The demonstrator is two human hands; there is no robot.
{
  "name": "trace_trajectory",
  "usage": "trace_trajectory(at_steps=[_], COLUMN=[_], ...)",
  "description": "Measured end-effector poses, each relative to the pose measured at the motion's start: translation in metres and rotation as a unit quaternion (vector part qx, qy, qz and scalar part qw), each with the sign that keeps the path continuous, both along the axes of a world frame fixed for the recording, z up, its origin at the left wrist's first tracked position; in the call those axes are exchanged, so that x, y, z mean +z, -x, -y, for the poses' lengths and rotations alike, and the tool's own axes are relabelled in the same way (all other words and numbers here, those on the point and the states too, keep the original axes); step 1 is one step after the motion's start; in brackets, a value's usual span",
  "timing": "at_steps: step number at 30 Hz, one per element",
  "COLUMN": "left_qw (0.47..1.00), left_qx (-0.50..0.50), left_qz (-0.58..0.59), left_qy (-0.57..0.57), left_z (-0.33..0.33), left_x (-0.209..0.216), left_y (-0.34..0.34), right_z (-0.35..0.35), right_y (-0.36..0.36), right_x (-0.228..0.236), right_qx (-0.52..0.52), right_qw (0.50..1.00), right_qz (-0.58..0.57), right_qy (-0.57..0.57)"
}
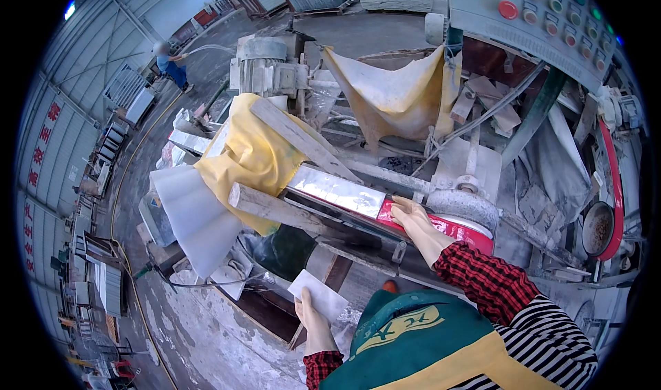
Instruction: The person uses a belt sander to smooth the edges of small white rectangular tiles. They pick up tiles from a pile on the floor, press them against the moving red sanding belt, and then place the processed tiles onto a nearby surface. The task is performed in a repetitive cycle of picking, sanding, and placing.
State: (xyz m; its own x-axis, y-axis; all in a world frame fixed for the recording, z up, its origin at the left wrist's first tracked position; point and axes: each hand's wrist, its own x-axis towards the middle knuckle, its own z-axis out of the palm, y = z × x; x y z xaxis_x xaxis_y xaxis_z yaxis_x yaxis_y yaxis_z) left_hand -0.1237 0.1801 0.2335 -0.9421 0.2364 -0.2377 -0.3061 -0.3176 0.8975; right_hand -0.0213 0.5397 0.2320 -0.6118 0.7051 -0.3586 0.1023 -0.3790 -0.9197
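Observation:
My left hand (315, 322) is closed on the edge of a thin white square tile (319, 293), held low in front of the machine, beside my green and yellow apron. My right hand (415, 226) reaches over the narrow red belt (463, 231), its fingers stretched out and lying against the belt. Just left of those fingertips, a row of wet, shiny white tiles (337, 187) lies along the belt. I see no object gripped in the right hand. To the right of it stands a round, dust-coated wheel (463, 205).
Yellow cloth (251, 159) and a wooden beam (275, 209) cover the belt's left part. A grey motor (265, 67) sits behind. The button panel (537, 25) overhangs at upper right. Far left, another person (171, 67) stands near a hose. A red belt loop (611, 190) runs at right.

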Motion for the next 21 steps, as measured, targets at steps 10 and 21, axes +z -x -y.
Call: trace_trajectory(at_steps=[10,21], left_qw=[1.000,1.000], left_qx=[0.007,0.016], left_qz=[0.018,0.025], left_qy=[-0.005,0.002], left_z=[0.006,0.011], left_x=[-0.005,-0.006], left_y=[-0.002,-0.004], right_z=[0.002,0.005], right_y=[-0.005,-0.008], right_x=[-0.006,0.009], right_qx=[-0.018,-0.016], right_qw=[1.000,0.998], right_qz=[0.007,0.044], right_qy=[-0.009,-0.039])
